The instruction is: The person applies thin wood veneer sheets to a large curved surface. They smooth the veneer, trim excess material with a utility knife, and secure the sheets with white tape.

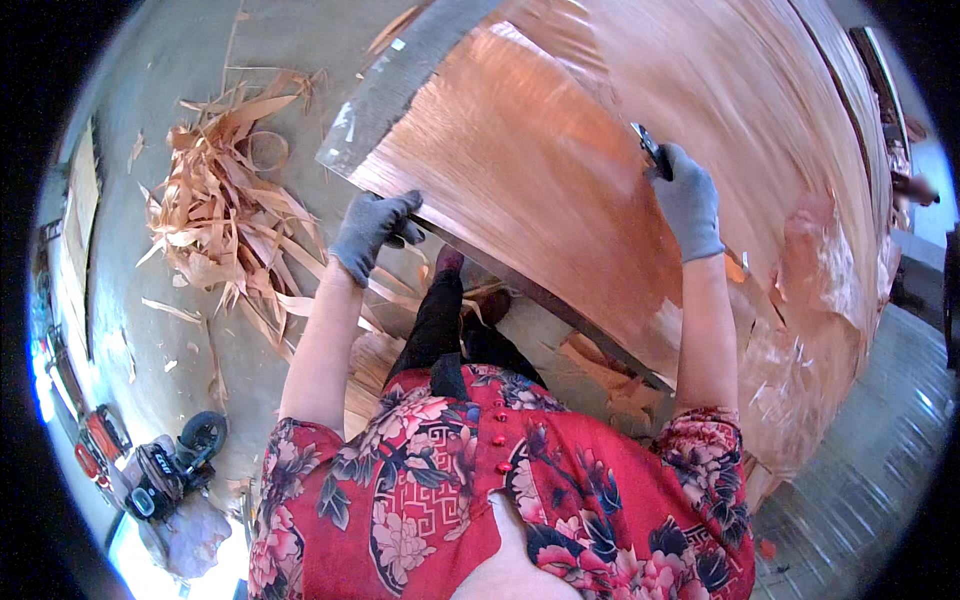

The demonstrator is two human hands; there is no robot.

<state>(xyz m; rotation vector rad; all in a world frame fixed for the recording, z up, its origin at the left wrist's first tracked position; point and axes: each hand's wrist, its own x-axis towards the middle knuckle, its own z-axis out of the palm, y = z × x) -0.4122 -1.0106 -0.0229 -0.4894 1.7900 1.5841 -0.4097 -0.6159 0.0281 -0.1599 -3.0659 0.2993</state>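
Observation:
In front of me lies a large sheet of reddish-brown wood veneer (530,170) on a table with a dark edge (560,310). My left hand (378,235), in a grey glove, is at the near left edge of the sheet, its thumb and fingers closed on that edge. My right hand (688,205), also gloved in grey, grips a small cutter with a black handle (650,150) over the right part of the veneer. The cutter's working end is too small and blurred to make out.
A grey strip (385,85) borders the sheet's left end. Veneer scraps (215,210) are heaped on the concrete floor at left. More veneer sheets (740,90) spread out at far right, with a torn piece (800,380) nearer. A wheeled machine (165,470) stands lower left.

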